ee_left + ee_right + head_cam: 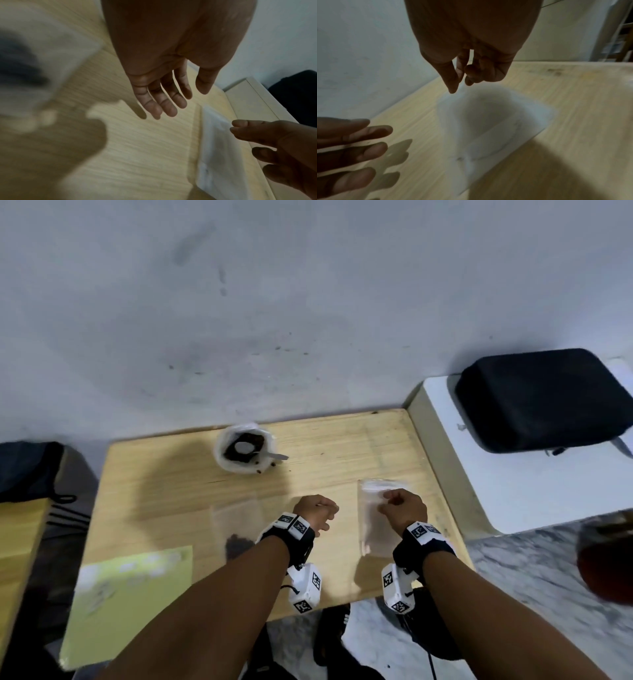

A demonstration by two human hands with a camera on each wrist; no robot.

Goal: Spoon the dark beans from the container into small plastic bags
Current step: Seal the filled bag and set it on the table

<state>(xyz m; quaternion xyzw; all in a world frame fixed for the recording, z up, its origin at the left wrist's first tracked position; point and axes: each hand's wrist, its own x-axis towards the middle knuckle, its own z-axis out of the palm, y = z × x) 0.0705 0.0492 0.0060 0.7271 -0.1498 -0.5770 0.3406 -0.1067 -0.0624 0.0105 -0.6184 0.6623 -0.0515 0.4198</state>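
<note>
Your right hand (404,508), fingers curled and holding nothing, hovers over the empty bag (375,518); your left hand (317,513), fingers relaxed, waits just beside.

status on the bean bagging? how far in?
Done: one bag left of the left hand already holds dark beans. In hand: the right hand is over an empty bag, thumb and finger close at its top edge; a grip isn't clear. Left: the spoon sits in the container, beans remaining.
</note>
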